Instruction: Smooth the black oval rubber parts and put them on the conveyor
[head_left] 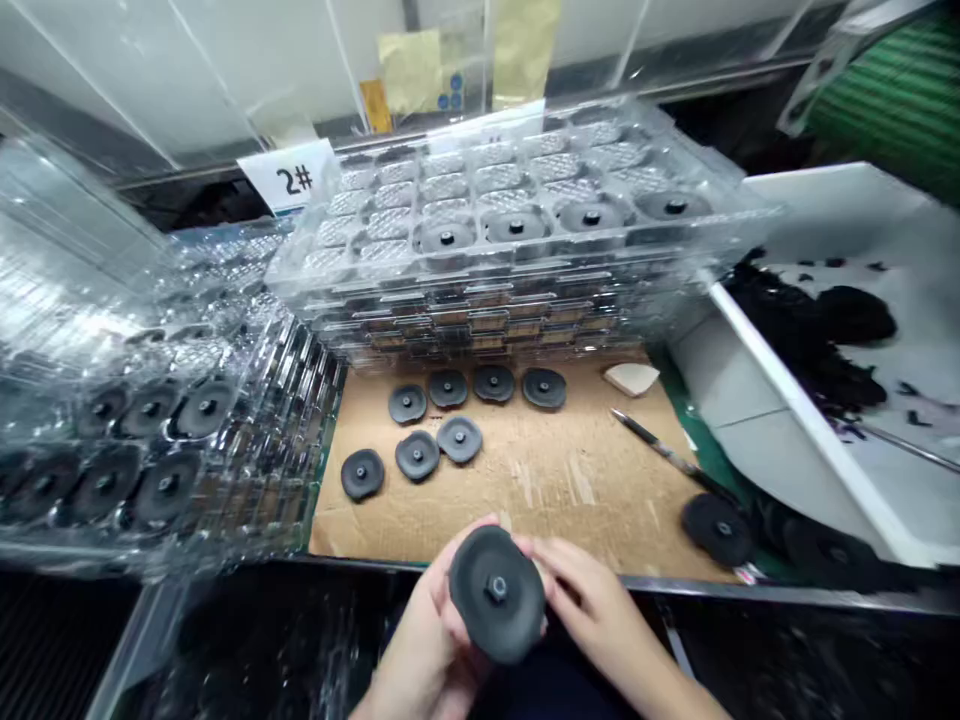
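A round black rubber disc with a small metal stud at its centre is held up at the table's front edge. My left hand grips its left side and underside, the fingers partly hidden behind it. At the right rim, my right hand pinches the same disc between thumb and fingers. Beyond the hands, several similar discs lie apart on the cardboard sheet. One more dark disc rests at the right corner of the cardboard, beside a pen-like tool.
Stacked clear plastic trays stand at the back, the top one holding several discs in its front row. More trays with discs are on the left. A white bin with black scraps stands right. A pale wedge-shaped piece lies near it.
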